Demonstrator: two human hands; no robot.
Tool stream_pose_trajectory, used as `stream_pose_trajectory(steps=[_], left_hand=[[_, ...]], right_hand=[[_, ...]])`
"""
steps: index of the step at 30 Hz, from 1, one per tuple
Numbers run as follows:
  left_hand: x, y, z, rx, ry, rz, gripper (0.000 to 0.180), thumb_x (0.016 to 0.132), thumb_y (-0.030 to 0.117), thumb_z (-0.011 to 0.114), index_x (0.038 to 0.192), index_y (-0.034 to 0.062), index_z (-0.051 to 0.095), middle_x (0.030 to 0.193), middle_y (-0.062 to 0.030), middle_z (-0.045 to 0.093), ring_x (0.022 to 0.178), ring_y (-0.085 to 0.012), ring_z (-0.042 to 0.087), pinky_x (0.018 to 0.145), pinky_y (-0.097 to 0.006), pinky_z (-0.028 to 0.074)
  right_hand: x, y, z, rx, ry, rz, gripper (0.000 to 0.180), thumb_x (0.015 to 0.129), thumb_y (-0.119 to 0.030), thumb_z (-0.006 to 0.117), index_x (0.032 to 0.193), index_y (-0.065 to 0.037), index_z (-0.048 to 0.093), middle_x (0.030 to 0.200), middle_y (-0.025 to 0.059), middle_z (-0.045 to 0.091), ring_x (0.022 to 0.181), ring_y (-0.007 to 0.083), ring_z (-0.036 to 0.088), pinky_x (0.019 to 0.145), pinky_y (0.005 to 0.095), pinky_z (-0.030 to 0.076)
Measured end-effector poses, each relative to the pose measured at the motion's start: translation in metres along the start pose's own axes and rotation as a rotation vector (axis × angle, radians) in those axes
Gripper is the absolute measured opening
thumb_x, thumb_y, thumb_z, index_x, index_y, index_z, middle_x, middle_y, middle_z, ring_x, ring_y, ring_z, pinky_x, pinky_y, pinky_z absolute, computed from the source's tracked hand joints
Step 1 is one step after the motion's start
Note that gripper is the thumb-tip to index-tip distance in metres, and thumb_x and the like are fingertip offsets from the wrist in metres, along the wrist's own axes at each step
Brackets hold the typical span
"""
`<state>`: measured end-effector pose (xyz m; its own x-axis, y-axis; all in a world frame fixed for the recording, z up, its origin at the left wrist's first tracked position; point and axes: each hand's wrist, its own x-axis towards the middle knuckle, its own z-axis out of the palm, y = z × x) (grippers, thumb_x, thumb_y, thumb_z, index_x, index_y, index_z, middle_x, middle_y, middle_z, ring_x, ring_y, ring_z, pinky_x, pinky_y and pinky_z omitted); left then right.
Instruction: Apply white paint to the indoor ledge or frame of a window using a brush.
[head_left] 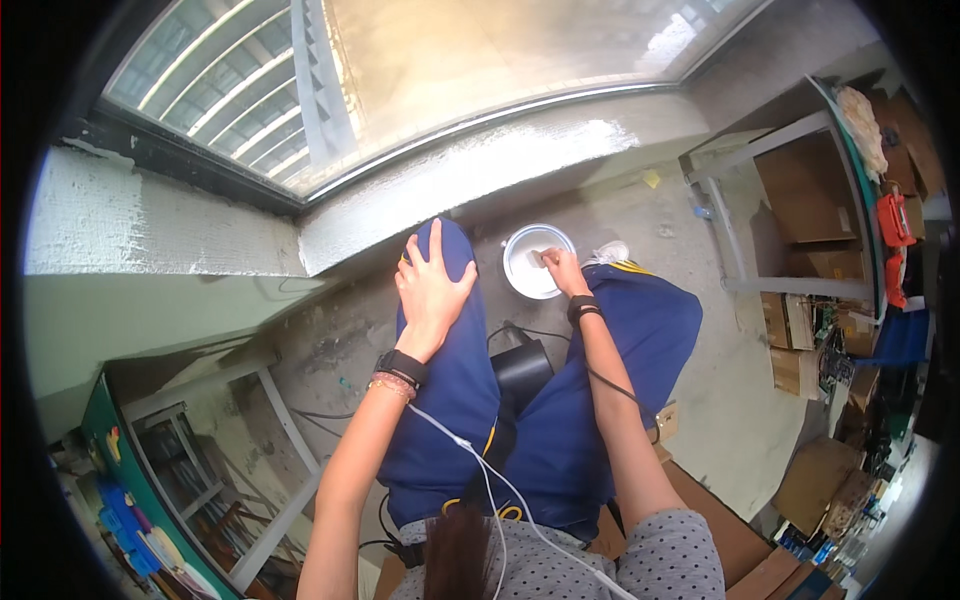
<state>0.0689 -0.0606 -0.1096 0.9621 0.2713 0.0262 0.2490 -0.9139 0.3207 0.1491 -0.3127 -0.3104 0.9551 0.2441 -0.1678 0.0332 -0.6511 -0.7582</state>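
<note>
A round white bucket with a dark thin line at its rim stands on the floor between my feet. My right hand reaches over it, fingers pinched on a small greyish-brown flat piece; what kind of thing it is, I cannot make out. My left hand lies on my left knee in blue trousers, fingers spread, holding nothing. Dark bands circle both wrists, and a white cable runs from near the left wrist across my lap.
A black box-shaped object with a cable sits between my legs. Green-topped benches stand at left and right, the right one with cardboard boxes beneath. A white ledge under the window lies ahead.
</note>
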Motion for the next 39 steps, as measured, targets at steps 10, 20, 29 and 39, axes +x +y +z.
stream_pose_trajectory(steps=[10,20,29,39], left_hand=[[-0.012,-0.014,-0.008,-0.239,-0.105,0.029,0.078,0.082,0.045,0.061,0.147,0.0195,0.027,0.137,-0.026,0.038,0.114,-0.0459,0.049,0.095,-0.05,0.042],[-0.16,-0.232,0.01,-0.265,-0.907,0.029,0.052,0.085,0.038,0.058,0.125,0.0057,0.056,0.122,-0.0199,0.06,0.113,-0.0335,0.058,0.092,-0.041,0.046],[-0.231,-0.231,0.009,-0.26,-0.698,-0.121,0.045,0.088,0.035,0.053,0.12,0.0028,0.055,0.115,-0.0214,0.06,0.108,-0.0388,0.056,0.092,-0.044,0.045],[-0.219,-0.224,0.018,-0.222,-0.697,-0.069,0.038,0.087,0.03,0.056,0.111,0.0015,0.06,0.103,-0.02,0.064,0.099,-0.0375,0.06,0.086,-0.042,0.047]], right_hand=[[-0.028,-0.039,-0.144,0.901,0.282,0.25,0.024,0.091,-0.014,0.05,0.095,0.005,0.065,0.068,0.0111,0.066,0.053,0.011,0.06,0.048,0.0201,0.045],[-0.154,-0.1,-0.334,1.261,0.359,-0.268,0.029,0.093,-0.017,0.052,0.104,0.007,0.063,0.082,0.0105,0.066,0.071,0.0137,0.06,0.065,0.0222,0.045],[-0.238,-0.09,-0.422,1.331,0.705,-0.455,0.029,0.093,-0.016,0.053,0.11,0.006,0.058,0.089,0.0079,0.061,0.073,0.0121,0.052,0.07,0.0217,0.045],[-0.284,-0.101,-0.463,1.332,0.65,-0.65,0.032,0.093,-0.016,0.051,0.112,0.01,0.056,0.082,0.0096,0.057,0.072,0.0143,0.05,0.069,0.026,0.041]])
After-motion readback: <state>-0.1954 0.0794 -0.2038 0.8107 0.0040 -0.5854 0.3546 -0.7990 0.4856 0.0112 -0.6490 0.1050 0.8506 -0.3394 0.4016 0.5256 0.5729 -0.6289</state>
